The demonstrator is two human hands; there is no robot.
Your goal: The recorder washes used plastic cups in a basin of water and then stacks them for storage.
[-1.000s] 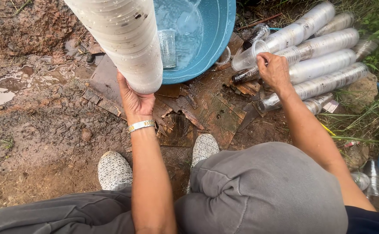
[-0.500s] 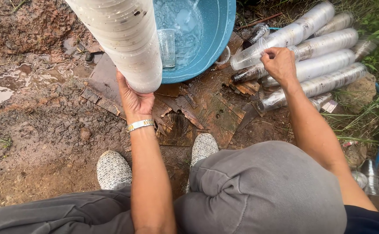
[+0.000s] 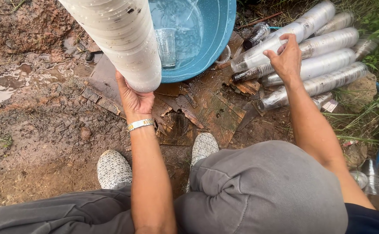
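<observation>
**Beside a blue basin on muddy ground: plastic cups being gathered into stacks**

Between the knees of a crouching person, two bare hands work at nested plastic cups. The left hand (image 3: 134, 100) cups the lower end of a tall stack of cups (image 3: 120, 39) that rises out of the top of the view; its fingers are curled up around the bottom cup, closed on it. The right hand (image 3: 287, 58) reaches to the pile of cup stacks (image 3: 323, 65) lying on their sides at the right; its fingers are loosely spread, resting on the upper stacks, and no firm grip on any one stack can be made out.

Progress, judged from how things lie: most cups are already nested. One long stack is held in hand and a pile lies sorted on the ground. Some work appears to remain, since one clear cup (image 3: 167, 47) stands in the water of the blue basin (image 3: 217, 39), and a few loose clear cups (image 3: 367, 175) lie near the right knee.

Count:
- basins, one;
- cups standing in the basin, one;
- stacks held, one;
- stacks lying at the right, about eight, of which at least two look dark and soiled; the far ones overlap and cannot be counted surely;
- shoes (image 3: 113, 169), two, on broken wooden boards (image 3: 206, 112);
- wristbands (image 3: 140, 125), one, on the left wrist.
</observation>
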